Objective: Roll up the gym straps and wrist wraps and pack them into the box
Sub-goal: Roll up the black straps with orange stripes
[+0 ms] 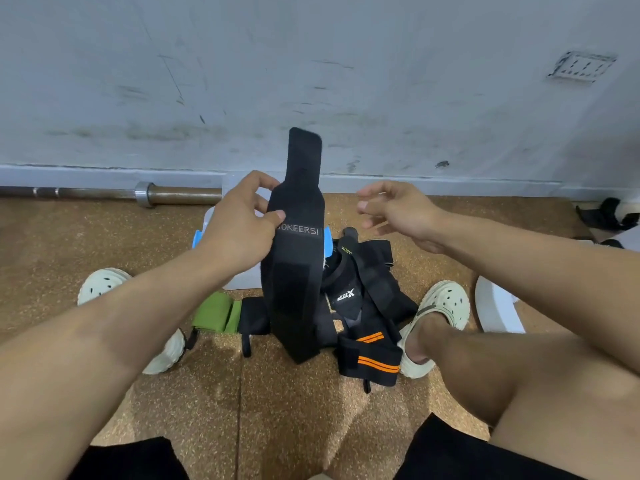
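My left hand point(242, 220) pinches a long black wrist wrap point(298, 265) with lettering across it, holding it upright so one end sticks up and the other hangs toward the floor. My right hand point(394, 211) hovers just right of the wrap with fingers loosely spread, holding nothing. Behind the wrap lies a clear plastic box point(242, 278) with blue latches, mostly hidden. On the floor sits a pile of black straps point(367, 285), a black wrap with orange stripes point(372, 355) and a green wrap point(218, 315).
I sit on a cork-coloured floor with a pale clog on each foot point(104, 284) point(443, 306). A barbell point(145, 194) lies along the wall at the left. A white lid-like object point(495, 306) rests at the right, and dark gear point(606, 213) lies further right.
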Tool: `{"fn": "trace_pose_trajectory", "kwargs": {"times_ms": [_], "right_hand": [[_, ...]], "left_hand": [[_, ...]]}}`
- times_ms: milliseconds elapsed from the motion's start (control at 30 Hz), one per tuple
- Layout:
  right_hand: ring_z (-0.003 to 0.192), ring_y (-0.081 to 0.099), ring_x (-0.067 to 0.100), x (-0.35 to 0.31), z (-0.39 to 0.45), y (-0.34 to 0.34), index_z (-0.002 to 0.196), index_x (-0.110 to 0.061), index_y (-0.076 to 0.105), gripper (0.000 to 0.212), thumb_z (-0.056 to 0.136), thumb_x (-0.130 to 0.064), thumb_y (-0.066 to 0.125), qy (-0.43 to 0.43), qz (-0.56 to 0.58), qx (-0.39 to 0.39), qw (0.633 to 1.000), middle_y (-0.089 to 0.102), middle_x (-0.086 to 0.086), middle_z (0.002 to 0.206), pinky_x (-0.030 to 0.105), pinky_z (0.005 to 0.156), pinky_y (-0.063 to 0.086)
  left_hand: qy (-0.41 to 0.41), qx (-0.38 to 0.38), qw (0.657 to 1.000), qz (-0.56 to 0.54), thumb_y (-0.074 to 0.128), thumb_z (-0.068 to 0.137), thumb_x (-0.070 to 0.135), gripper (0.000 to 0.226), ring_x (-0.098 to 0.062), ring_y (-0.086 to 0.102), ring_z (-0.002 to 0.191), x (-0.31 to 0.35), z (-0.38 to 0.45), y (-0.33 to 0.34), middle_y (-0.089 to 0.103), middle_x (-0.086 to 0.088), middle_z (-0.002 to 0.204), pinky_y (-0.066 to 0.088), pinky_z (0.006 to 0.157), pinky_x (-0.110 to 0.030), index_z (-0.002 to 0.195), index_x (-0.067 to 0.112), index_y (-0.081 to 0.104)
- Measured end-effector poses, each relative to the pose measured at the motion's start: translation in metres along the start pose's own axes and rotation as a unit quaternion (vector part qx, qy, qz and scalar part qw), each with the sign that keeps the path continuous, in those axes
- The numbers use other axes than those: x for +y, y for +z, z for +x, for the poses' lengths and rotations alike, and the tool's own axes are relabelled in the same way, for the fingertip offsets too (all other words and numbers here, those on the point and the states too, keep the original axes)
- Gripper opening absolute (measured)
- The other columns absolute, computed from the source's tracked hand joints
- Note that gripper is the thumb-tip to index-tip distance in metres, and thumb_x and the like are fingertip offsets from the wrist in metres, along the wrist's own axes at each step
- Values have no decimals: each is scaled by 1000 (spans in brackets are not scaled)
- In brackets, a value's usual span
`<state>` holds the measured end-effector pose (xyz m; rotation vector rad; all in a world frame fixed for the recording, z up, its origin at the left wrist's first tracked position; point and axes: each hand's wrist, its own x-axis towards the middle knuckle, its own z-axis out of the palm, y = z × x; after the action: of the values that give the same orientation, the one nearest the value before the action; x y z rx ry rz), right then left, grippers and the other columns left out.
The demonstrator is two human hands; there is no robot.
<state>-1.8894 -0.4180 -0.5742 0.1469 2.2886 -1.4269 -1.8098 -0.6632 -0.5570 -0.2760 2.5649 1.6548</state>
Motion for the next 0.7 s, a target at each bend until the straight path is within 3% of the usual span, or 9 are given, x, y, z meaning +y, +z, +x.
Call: {"fn": "trace_pose_trajectory", "kwargs": {"times_ms": [133, 233, 333, 400, 467, 567, 700], "right_hand": [[74, 68, 13, 25, 13, -5, 120, -17, 62, 23, 99, -10, 66, 52, -63, 13, 997, 71, 9, 112, 24, 64, 58], [78, 70, 16, 47, 20, 3, 117, -19, 61, 21, 98, -11, 67, 42, -194, -24, 980, 70, 4, 102, 32, 75, 60], [78, 68, 18, 75, 26, 18, 118, -17, 62, 24, 96, -15, 71, 60, -321, -134, 936, 73, 5, 96, 25, 68, 54], [89, 66, 20, 97, 31, 33, 119, -15, 64, 27, 93, -19, 74, 74, -389, -192, 898, 72, 5, 100, 27, 73, 52], [106, 66, 24, 128, 32, 53, 118, -15, 68, 30, 90, -23, 77, 80, -443, -209, 868, 72, 4, 109, 31, 87, 52], [111, 67, 30, 194, 26, 84, 118, -14, 69, 43, 84, -38, 78, 106, -503, -195, 835, 72, 9, 117, 35, 92, 55], [116, 65, 34, 252, 5, 109, 118, -14, 64, 44, 86, -42, 73, 162, -505, -200, 824, 68, 11, 125, 39, 92, 54]], "left_hand": [[19, -41, 998, 38, 60, 101, 14, 21, -7, 61, 70, -4, 1, 8, 66, 0, 93, 40, 52, -9, 114, 29, 55], [22, -86, 993, 77, 62, 99, 15, 21, -9, 59, 70, -11, 3, 13, 67, -2, 90, 41, 61, -20, 110, 31, 55], [32, -132, 981, 138, 63, 98, 16, 18, -8, 59, 68, -15, 4, 14, 68, -1, 88, 41, 63, -23, 106, 30, 56], [35, -159, 973, 161, 62, 99, 17, 15, -10, 63, 72, -18, 5, 14, 68, 2, 88, 45, 65, -25, 101, 30, 56], [37, -173, 969, 170, 62, 99, 18, 15, -16, 67, 79, -21, 5, 15, 68, 1, 89, 54, 74, -34, 97, 32, 56], [35, -174, 972, 153, 62, 99, 18, 16, -21, 66, 78, -24, 6, 19, 67, -3, 89, 58, 78, -46, 97, 32, 55], [36, -163, 976, 140, 63, 98, 17, 15, -15, 61, 72, -27, 9, 19, 67, -5, 89, 54, 74, -40, 103, 29, 56]]}}
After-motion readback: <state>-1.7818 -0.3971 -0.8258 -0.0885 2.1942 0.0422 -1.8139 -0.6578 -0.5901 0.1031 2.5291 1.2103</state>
